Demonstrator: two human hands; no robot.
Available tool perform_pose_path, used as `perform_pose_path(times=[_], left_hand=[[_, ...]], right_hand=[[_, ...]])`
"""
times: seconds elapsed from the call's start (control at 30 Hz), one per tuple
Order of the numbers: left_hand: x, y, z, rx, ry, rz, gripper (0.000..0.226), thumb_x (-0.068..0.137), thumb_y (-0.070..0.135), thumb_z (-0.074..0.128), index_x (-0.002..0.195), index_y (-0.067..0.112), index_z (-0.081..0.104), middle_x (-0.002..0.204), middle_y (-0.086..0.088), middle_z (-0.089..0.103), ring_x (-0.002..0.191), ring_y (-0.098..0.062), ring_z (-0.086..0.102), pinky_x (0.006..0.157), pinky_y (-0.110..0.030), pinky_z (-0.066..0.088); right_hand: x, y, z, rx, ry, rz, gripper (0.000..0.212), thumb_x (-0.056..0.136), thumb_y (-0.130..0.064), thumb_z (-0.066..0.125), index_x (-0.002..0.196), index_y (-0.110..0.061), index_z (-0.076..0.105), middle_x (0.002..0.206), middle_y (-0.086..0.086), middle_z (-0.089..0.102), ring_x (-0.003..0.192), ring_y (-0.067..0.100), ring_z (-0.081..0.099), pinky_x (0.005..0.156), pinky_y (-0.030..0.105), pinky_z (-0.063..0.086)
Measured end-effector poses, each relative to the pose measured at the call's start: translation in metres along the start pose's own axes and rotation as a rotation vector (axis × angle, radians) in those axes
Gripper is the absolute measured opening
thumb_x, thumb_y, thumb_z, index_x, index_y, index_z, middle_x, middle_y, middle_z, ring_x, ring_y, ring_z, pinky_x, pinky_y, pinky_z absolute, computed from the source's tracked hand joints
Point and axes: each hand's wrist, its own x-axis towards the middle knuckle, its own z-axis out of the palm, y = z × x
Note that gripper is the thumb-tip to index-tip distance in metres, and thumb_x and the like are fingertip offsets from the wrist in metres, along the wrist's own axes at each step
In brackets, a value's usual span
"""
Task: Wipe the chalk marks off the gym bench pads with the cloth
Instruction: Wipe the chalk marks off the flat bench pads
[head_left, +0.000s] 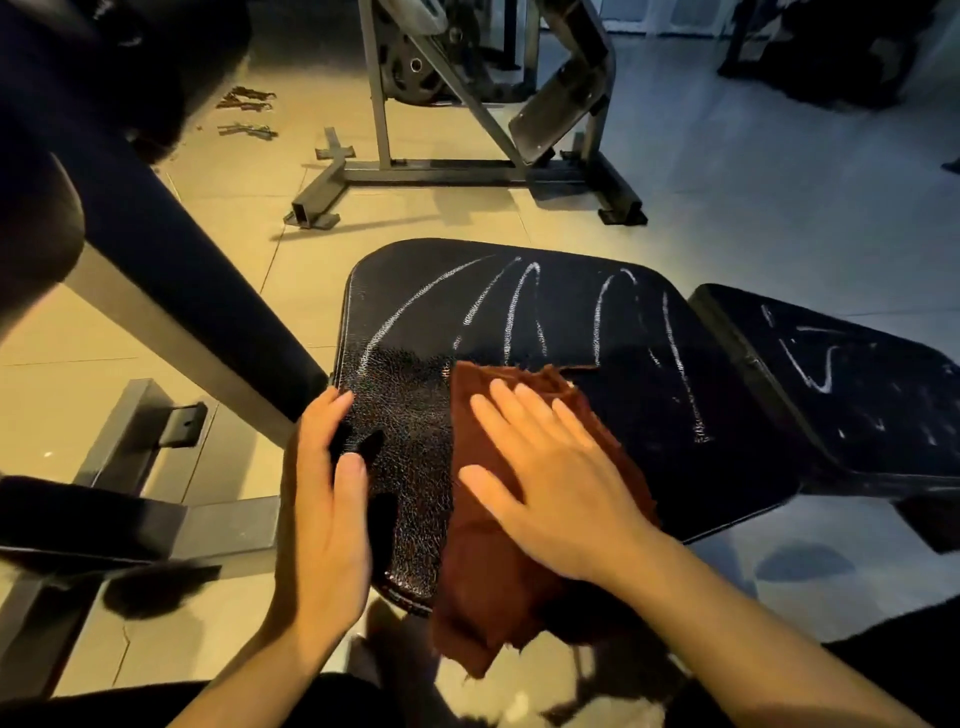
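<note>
The brown cloth (498, 545) lies on the near half of the seat pad (545, 312), its lower end hanging off the pad's near edge, its long axis running from the person toward the chalk. The right hand (550, 483) presses flat on the cloth, fingers straight and spread, gripping nothing; its fingertips reach almost to the cloth's far edge. The chalk marks (519, 301) begin just beyond that far edge and fan across the far half of the seat pad, several long white strokes, so the wipe, by my judgement, has to travel away from the person and somewhat to the right. The left hand (332, 499) rests on the seat pad's left edge, fingers extended, steadying it; it is farther from the chalk than the right. Right of the seat pad, a second pad (852, 395) carries more white scribbles, not yet wiped. Beyond the seat pad stands a steel machine frame (415, 171) on the tiled floor
</note>
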Motion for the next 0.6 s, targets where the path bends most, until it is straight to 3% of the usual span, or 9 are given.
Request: perform_pose_path(times=[0.1, 0.2, 0.3, 0.4, 0.47, 0.6], left_hand=[[-0.002, 0.006, 0.002, 0.158, -0.039, 0.095, 0.044, 0.096, 0.033, 0.032, 0.133, 0.014, 0.047, 0.146, -0.003, 0.040, 0.137, -0.013, 0.034, 0.113, -0.019, 0.023], [-0.002, 0.009, 0.004, 0.224, -0.096, 0.144, 0.044, 0.096, 0.032, 0.036, 0.131, 0.011, 0.051, 0.145, -0.002, 0.040, 0.140, -0.013, 0.031, 0.115, -0.020, 0.021], [-0.001, 0.010, 0.002, 0.257, -0.114, 0.125, 0.045, 0.095, 0.036, 0.038, 0.131, 0.013, 0.052, 0.145, -0.002, 0.041, 0.141, -0.015, 0.030, 0.116, -0.030, 0.021], [0.001, 0.015, 0.000, 0.378, -0.190, 0.169, 0.043, 0.093, 0.042, 0.041, 0.129, 0.021, 0.053, 0.143, 0.001, 0.044, 0.142, -0.017, 0.030, 0.117, -0.048, 0.020], [0.004, 0.018, -0.001, 0.492, -0.262, 0.211, 0.046, 0.092, 0.046, 0.042, 0.128, 0.022, 0.056, 0.141, 0.004, 0.046, 0.142, -0.016, 0.030, 0.119, -0.048, 0.014], [0.008, 0.024, 0.003, 0.615, -0.341, 0.261, 0.046, 0.091, 0.050, 0.041, 0.126, 0.025, 0.058, 0.140, 0.006, 0.048, 0.140, -0.017, 0.033, 0.118, -0.049, 0.015]], right_hand=[[-0.021, 0.068, -0.014, -0.104, 0.012, 0.333, 0.076, 0.090, -0.068, 0.004, 0.155, -0.029, 0.005, 0.163, -0.005, 0.001, 0.150, 0.013, -0.003, 0.119, 0.032, -0.005], [-0.034, 0.101, -0.026, -0.098, 0.020, 0.528, 0.069, 0.096, -0.057, 0.017, 0.156, -0.023, 0.008, 0.164, 0.001, 0.005, 0.150, 0.017, 0.001, 0.122, 0.039, 0.003], [-0.040, 0.080, -0.021, -0.089, 0.028, 0.534, 0.069, 0.097, -0.057, 0.014, 0.156, -0.021, 0.004, 0.164, 0.001, 0.002, 0.150, 0.018, -0.001, 0.122, 0.038, -0.001], [-0.061, 0.023, -0.008, -0.014, 0.033, 0.365, 0.079, 0.082, -0.067, -0.009, 0.151, -0.030, -0.012, 0.157, -0.011, -0.018, 0.146, 0.009, -0.019, 0.117, 0.031, -0.015], [-0.070, 0.009, -0.004, 0.015, -0.014, 0.326, 0.079, 0.076, -0.072, -0.016, 0.146, -0.035, -0.020, 0.151, -0.017, -0.025, 0.140, 0.002, -0.028, 0.115, 0.028, -0.019], [-0.045, 0.065, -0.015, -0.038, 0.059, 0.499, 0.074, 0.092, -0.065, 0.006, 0.155, -0.027, -0.003, 0.162, -0.006, -0.008, 0.148, 0.010, -0.010, 0.120, 0.032, -0.007]])
